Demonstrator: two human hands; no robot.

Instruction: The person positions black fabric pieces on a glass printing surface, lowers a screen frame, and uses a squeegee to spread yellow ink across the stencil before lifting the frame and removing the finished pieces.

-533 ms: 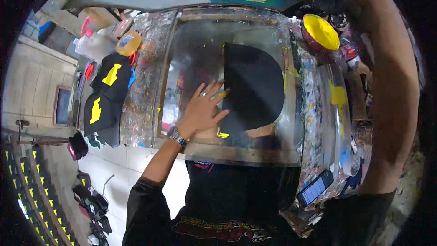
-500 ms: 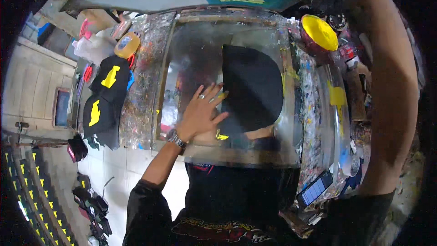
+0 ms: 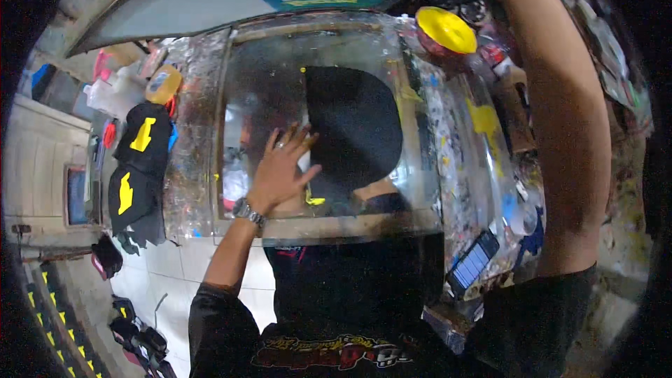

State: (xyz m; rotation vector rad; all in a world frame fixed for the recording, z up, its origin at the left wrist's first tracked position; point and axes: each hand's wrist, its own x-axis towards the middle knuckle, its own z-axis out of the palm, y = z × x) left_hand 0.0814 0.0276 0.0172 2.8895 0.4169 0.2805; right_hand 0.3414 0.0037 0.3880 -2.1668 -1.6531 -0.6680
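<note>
My left hand (image 3: 279, 177) lies with fingers spread on a glass-topped work surface (image 3: 262, 49), a watch on its wrist. Its fingertips reach the straight left edge of a black, half-round flat piece (image 3: 357, 126) that looks like fabric. Small yellow marks (image 3: 315, 201) show on the glass near the piece's lower left corner. From the lower right my right forearm (image 3: 563, 119) stretches up past the top edge, so the right hand is out of sight. Across the top hangs a raised printing screen (image 3: 168, 10) with green and yellow areas.
Black pieces with yellow prints (image 3: 142, 134) lie at the left, below an orange-yellow container (image 3: 164, 82). On the right are a bowl with yellow paint (image 3: 446, 29), a phone (image 3: 473, 264) and a tape roll (image 3: 522, 219). More printed pieces (image 3: 63, 318) line the lower left.
The whole view has shifted, so the table and black piece appear farther left. My left hand stays flat at the piece's edge. The right forearm still reaches up toward the raised screen.
</note>
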